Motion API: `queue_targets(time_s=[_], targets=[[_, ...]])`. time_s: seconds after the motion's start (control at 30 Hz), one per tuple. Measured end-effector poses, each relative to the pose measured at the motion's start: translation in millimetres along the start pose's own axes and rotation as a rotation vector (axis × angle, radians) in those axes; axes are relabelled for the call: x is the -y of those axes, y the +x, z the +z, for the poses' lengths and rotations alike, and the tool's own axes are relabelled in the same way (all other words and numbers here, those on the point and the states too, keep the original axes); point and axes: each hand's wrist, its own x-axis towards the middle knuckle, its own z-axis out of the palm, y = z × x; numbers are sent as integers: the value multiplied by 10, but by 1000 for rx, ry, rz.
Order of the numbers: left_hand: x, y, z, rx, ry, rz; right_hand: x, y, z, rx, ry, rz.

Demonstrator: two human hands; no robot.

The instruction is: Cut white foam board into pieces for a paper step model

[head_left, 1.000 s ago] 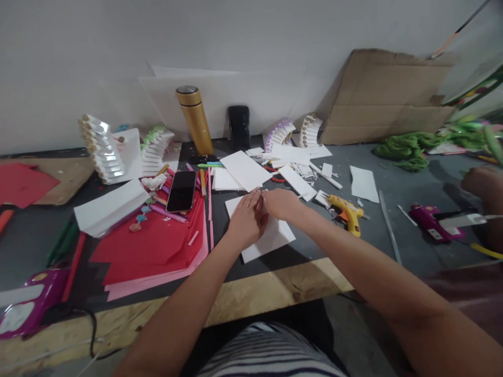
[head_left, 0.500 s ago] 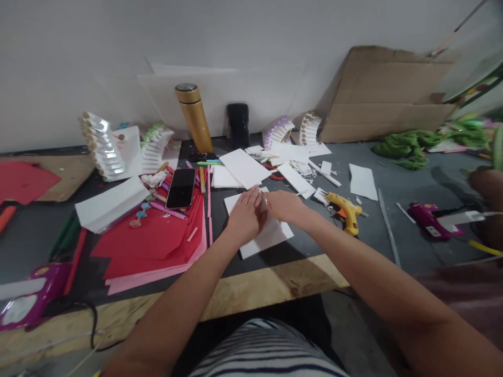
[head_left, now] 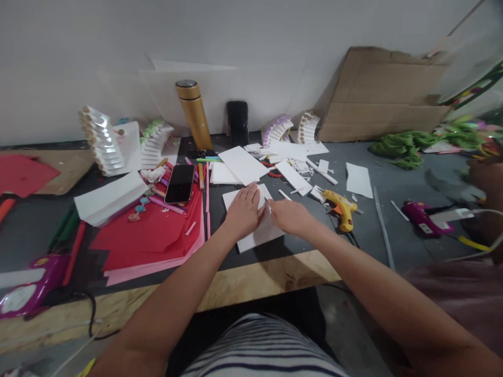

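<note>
My left hand (head_left: 244, 209) lies flat on a white sheet of board (head_left: 261, 238) near the table's front edge, fingers stretched forward and pressing it down. Close by on the right, my right hand (head_left: 290, 214) is closed around a thin tool with a dark pointed tip (head_left: 267, 201). That tip points toward the left hand, over the board. Most of the tool is hidden in my fist, so its exact kind is unclear; it looks like a craft knife. Just behind the board lie more white sheets (head_left: 241, 165) and narrow white offcuts (head_left: 291, 177).
A yellow glue gun (head_left: 341, 209) lies right of my hands. To the left are a phone (head_left: 179, 183) and red sheets (head_left: 137, 235). A gold flask (head_left: 195, 115) and cardboard (head_left: 385, 99) stand behind. Another person's hand (head_left: 487, 180) shows at the far right.
My right hand has moved back toward me and slightly right, away from my left hand, uncovering the tool's tip. My left hand stays on the board.
</note>
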Motion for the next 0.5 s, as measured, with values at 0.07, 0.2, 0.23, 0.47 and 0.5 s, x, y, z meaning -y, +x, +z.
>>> queue_targets(time_s=[0.07, 0.2, 0.23, 0.47, 0.5], targets=[[-10, 1, -9, 19, 15, -15, 0, -52, 35, -5, -11, 2], [-28, -1, -32, 48, 41, -40, -11, -164, 105, 0, -39, 6], [-32, -1, -38, 54, 42, -43, -15, -195, 123, 1, -45, 9], [-37, 6, -48, 88, 23, -55, -13, -434, 213, 23, -68, 35], [-34, 7, -43, 87, 20, -56, -9, -466, 215, 31, -73, 38]])
